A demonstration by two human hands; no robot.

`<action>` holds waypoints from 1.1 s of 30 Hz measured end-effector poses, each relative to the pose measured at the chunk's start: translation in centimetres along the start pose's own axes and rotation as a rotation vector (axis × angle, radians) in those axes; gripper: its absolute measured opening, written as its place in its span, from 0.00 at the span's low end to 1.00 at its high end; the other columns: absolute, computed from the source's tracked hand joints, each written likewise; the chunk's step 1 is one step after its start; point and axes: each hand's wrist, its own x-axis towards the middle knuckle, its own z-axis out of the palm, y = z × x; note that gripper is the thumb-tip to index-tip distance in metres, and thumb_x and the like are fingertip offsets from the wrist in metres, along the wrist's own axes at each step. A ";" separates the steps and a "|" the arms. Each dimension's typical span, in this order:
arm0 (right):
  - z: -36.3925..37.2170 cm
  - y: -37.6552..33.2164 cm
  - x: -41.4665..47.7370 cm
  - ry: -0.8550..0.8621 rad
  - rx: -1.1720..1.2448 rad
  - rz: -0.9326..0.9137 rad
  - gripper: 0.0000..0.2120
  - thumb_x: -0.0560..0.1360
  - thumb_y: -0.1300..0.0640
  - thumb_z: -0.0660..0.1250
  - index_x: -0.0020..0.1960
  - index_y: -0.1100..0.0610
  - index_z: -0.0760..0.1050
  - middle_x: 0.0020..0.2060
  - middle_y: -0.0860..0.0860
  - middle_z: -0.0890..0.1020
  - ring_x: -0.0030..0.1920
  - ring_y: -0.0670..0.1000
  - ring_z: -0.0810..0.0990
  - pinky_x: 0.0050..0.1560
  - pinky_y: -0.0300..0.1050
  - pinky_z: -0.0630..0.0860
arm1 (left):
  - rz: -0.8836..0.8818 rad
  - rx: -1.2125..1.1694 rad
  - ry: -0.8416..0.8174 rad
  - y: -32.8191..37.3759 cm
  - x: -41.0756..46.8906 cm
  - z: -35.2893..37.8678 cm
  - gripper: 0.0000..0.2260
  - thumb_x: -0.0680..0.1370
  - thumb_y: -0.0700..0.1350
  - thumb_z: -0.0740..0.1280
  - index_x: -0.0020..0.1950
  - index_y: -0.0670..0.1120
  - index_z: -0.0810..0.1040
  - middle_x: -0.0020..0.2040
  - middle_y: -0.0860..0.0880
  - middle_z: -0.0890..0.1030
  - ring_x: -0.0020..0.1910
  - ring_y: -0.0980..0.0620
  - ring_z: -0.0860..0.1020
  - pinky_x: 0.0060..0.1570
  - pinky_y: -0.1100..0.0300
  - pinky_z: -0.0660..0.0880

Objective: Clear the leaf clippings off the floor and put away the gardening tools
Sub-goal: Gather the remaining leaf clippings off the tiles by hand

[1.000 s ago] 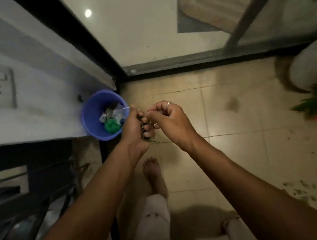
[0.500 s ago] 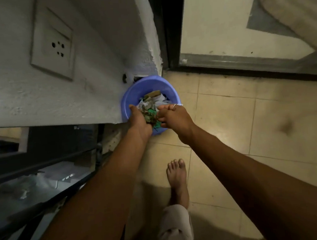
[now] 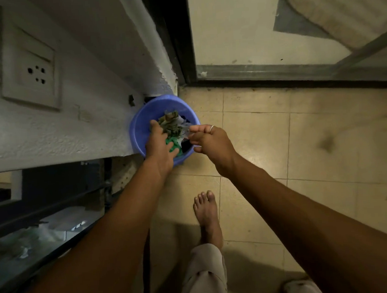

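A blue plastic bin stands on the tiled floor against the white wall, by the door frame. Leaf clippings lie in it on top of a green wrapper and pale scraps. My left hand hangs over the bin's near side with its fingers spread out straight, holding nothing. My right hand, with a ring on one finger, hovers over the bin's right rim; its fingers are loosely extended and nothing is visible in them.
A wall socket plate sits on the white wall at left. A dark metal railing runs below it. A sliding door track crosses the top. My bare foot stands on the beige tiles behind the bin.
Both hands held the clippings bunched together a second ago. They moved over the bin and spread apart, and the clippings now lie in the bin.
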 end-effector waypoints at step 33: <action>-46.2 42.9 -28.1 0.469 0.004 0.080 0.21 0.80 0.55 0.62 0.73 0.48 0.71 0.70 0.46 0.75 0.66 0.46 0.75 0.66 0.44 0.74 | 0.110 1.331 -0.526 -62.0 -19.7 23.0 0.18 0.86 0.54 0.56 0.54 0.44 0.81 0.41 0.47 0.76 0.36 0.50 0.73 0.35 0.57 0.70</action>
